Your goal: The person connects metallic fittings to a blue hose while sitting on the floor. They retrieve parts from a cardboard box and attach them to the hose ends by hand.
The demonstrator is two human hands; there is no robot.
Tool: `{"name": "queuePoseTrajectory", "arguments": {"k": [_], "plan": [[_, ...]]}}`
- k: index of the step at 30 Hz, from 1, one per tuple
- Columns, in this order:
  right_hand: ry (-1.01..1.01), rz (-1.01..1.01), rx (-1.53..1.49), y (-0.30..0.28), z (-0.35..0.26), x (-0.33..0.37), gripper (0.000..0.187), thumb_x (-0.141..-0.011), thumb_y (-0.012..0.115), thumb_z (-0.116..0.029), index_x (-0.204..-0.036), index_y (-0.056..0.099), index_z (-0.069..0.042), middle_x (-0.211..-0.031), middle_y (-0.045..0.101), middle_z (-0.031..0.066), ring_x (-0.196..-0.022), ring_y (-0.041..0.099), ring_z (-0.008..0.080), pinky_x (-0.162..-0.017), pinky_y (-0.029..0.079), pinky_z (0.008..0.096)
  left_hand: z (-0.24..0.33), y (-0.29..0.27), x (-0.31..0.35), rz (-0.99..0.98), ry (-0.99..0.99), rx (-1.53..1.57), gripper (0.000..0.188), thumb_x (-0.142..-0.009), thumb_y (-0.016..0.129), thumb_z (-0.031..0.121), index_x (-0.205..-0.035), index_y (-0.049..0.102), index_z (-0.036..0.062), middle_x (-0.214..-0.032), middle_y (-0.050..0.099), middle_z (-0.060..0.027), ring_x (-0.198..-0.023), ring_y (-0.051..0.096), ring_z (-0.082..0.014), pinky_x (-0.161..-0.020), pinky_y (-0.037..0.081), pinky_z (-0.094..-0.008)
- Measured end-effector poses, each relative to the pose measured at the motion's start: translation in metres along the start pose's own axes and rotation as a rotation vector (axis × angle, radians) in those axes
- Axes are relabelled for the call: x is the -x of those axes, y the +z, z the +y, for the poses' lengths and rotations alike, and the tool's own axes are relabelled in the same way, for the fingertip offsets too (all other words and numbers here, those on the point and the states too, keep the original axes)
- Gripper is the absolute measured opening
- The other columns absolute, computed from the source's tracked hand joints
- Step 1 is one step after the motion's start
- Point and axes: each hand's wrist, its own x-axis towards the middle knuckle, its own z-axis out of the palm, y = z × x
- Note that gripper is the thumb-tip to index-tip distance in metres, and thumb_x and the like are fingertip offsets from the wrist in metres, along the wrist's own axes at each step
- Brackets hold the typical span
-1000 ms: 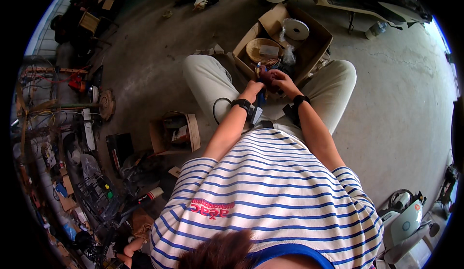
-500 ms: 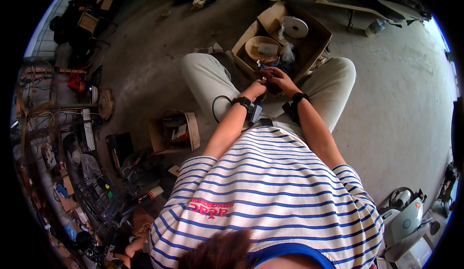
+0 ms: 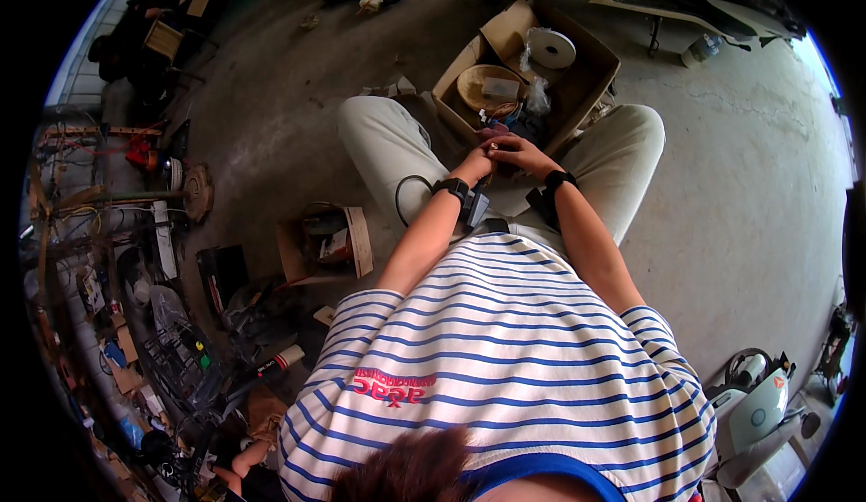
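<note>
A person in a white shirt with blue stripes (image 3: 496,322) is leaning forward, seen from above, with pale trousers (image 3: 383,137) spreading to either side. 2 bare hands are meeting between the knees, at the near side of a large cardboard box (image 3: 591,96). The left hand (image 3: 476,165) appears to be holding a small dark reddish item (image 3: 493,131), its fingers curling inward; the item is showing just beyond the hands. The right hand (image 3: 523,154) is lying across toward the left with bent fingers, beside a tiny brass-coloured piece (image 3: 493,147); I cannot tell whether those fingers are pinching anything. (Both wrists are wearing black bands (image 3: 451,190).) Inside the box, a shallow round basket (image 3: 467,87) is holding a clear container (image 3: 499,89), while a white spool (image 3: 552,49) and crumpled clear plastic (image 3: 538,101) are lying nearby.

The step in hand seems to be close 2-handed handling of the dark reddish item. The next move is probably calling for a steady left grip and precise right fingertips.
</note>
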Motion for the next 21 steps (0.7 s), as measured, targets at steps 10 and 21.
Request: {"name": "queuePoseTrajectory", "arguments": {"k": [10, 21], "plan": [[0.149, -0.052, -0.047, 0.001, 0.014, 0.001, 0.028, -0.081, 0.06, -0.02, -0.107, 0.057, -0.01, -0.107, 0.054, 0.0036, -0.1, 0.047, 0.0125, -0.088, 0.036, 0.0259, -0.027, -0.007, -0.01, -0.007, 0.028, -0.62, 0.037, -0.075, 0.055, 0.015, -0.109, 0.054, 0.0008, -0.1, 0.058, -0.0255, -0.097, 0.056, -0.0347, -0.082, 0.043, -0.0367], [0.142, -0.005, -0.327, 0.003, 0.016, -0.001, 0.028, -0.08, 0.056, -0.016, -0.106, 0.052, -0.008, -0.096, 0.055, 0.0021, -0.09, 0.051, 0.0121, -0.083, 0.039, 0.0257, -0.01, -0.006, -0.002, -0.081, -0.169, -0.654, 0.033, -0.068, 0.058, 0.011, -0.097, 0.06, -0.0031, -0.09, 0.06, -0.0258, -0.09, 0.058, -0.036, -0.077, 0.045, -0.0385]]}}
